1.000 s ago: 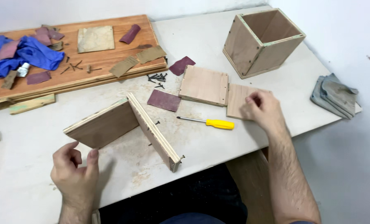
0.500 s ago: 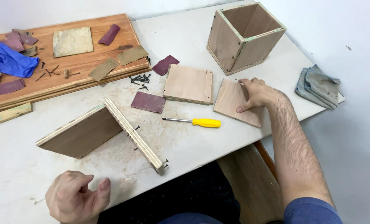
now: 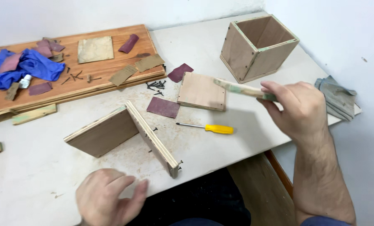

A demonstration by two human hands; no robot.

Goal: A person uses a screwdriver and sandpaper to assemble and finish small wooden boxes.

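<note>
White counter point(image 3: 245, 138) fills the view against a white wall. Beyond the right hand point(image 3: 298, 109) stands an open plywood box point(image 3: 258, 48), nothing inside. That hand grips a thin square panel point(image 3: 241, 88), lifted edge-on above the counter. Left of it lie another panel point(image 3: 201, 91), maroon sandpaper point(image 3: 163, 107) and a yellow screwdriver point(image 3: 208, 128). The left hand point(image 3: 109, 201) rests loosely curled, holding nothing, just below an L-shaped plywood piece point(image 3: 124, 136).

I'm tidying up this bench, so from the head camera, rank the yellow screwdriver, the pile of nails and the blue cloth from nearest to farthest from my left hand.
From the left hand:
1. Yellow screwdriver, up and to its right.
2. Pile of nails, farther back, mid-table.
3. Blue cloth, on the far left board.
</note>
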